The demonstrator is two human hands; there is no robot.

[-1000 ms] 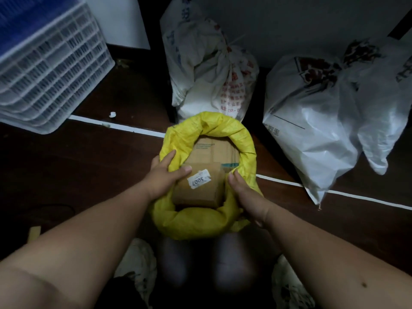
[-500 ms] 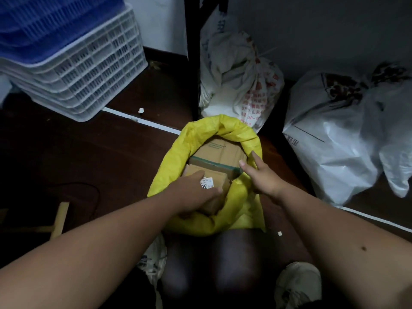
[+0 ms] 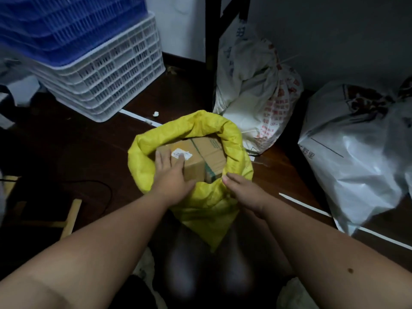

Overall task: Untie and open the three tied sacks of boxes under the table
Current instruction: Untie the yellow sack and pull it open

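Observation:
A yellow sack (image 3: 207,204) stands open on the dark floor in front of me, its rim rolled down. Inside lie cardboard boxes (image 3: 207,157), the nearest one bearing a white label. My left hand (image 3: 171,175) lies flat on that labelled box, fingers spread. My right hand (image 3: 243,190) pinches the sack's near right rim. Behind it, a white sack with red print (image 3: 256,94) is tied at its neck. A larger white sack (image 3: 356,152) on the right is also knotted at the top.
Stacked white and blue plastic crates (image 3: 93,63) stand at the back left. A dark table leg (image 3: 211,34) rises behind the yellow sack. White tape lines (image 3: 312,208) cross the floor. A wooden frame (image 3: 69,217) and a black cable lie at left. My knees are below.
My left hand went from the sack's left rim into the sack and now presses on the labelled box. My right hand slid back to the near rim. The view shifted left.

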